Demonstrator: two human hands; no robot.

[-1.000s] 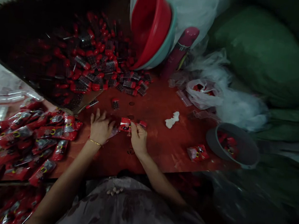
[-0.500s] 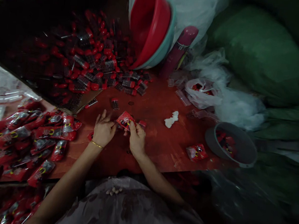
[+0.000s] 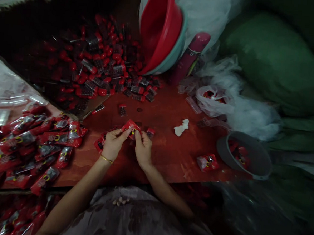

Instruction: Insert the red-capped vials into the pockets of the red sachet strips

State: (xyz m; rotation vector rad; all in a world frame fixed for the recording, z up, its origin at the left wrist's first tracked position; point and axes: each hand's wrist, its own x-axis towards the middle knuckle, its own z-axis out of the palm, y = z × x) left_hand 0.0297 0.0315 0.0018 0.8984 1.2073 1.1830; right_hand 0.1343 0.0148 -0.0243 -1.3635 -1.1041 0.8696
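Observation:
Between my two hands is a small red printed packet [image 3: 130, 124]. My left hand [image 3: 113, 145], with a gold bangle at the wrist, pinches its near left edge. Closed on the near right edge is my right hand [image 3: 143, 149], thumb and fingers pressed together. Fingers cover the packet's lower part. Beside my left hand more red packets [image 3: 99, 144] lie on the red tabletop [image 3: 165, 154], partly hidden. A clear container with a red cap [image 3: 122, 110] lies beyond my hands, and a similar red-capped container [image 3: 150, 132] is just right of the packet.
A cardboard box [image 3: 20, 25] at the back left spills many red-capped containers. Filled red packets [image 3: 48, 136] are heaped at left. Red basin [image 3: 174, 29] and pink spray can [image 3: 189, 59] stand behind. At right are white scrap [image 3: 181, 127], a loose packet [image 3: 208, 162] and grey bowl [image 3: 262, 164].
My left hand has moved right to the packet and now grips its left edge. My right hand still holds the packet. The whole view has shifted slightly.

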